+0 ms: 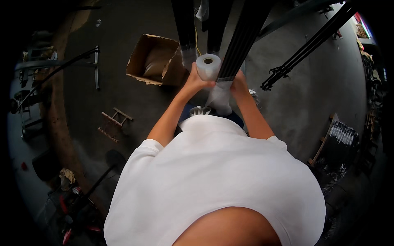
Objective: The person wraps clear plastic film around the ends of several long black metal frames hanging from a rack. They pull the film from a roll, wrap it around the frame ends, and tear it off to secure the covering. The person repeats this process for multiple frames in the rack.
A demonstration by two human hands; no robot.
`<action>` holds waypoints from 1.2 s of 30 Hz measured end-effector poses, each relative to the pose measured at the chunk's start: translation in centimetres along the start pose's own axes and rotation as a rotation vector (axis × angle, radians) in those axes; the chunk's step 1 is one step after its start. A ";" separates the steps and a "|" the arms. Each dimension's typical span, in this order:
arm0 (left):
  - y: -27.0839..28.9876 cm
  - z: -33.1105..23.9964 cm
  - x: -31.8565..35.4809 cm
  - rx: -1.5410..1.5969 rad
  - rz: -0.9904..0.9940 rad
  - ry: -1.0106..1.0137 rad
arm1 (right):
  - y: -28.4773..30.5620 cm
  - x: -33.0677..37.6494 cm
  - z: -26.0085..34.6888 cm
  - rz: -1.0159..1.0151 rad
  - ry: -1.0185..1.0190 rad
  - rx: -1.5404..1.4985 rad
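We stand over a grey concrete floor (312, 94) and look down past our white shirt (213, 176) at both hands raised in front of us. Our left hand (196, 80) is closed around the side of a roll of clear stretch film (208, 65), its hollow core facing up toward us. Just right of the roll stands a bundle of long black bars (240, 39), running from our hands to the far edge of the view. Our right hand (239, 85) is curled against the near end of that bundle, where a loose tail of the film (219, 98) hangs down between the two hands; whether the fingers pinch the film or grip the bars we cannot tell. To the far left of the roll an open cardboard box (154, 59) lies on the floor. More black bars (305, 47) lie on the floor to the right, well apart from the hands, and a small wooden frame (114, 123) rests on the left.
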State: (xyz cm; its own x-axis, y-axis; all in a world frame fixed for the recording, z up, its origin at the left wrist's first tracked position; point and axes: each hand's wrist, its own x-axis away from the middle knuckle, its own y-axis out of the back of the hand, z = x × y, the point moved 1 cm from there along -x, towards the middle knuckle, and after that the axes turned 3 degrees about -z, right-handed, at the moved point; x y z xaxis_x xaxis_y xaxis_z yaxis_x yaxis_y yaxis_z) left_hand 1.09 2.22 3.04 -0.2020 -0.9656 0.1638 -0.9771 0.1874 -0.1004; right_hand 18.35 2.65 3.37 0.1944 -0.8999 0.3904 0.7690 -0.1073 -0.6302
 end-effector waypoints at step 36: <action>1.8 1.4 4.5 0.503 0.116 0.213 | -7.2 2.1 3.6 0.783 0.947 2.478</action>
State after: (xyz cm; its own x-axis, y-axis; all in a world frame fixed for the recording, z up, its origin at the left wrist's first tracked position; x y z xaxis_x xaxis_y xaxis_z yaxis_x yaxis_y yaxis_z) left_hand -1.45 -2.08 2.21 -0.3667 -0.8760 0.3132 -0.8060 0.1310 -0.5772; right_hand 15.40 3.07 11.21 0.8770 -0.4781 0.0472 -0.1323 -0.1458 0.9804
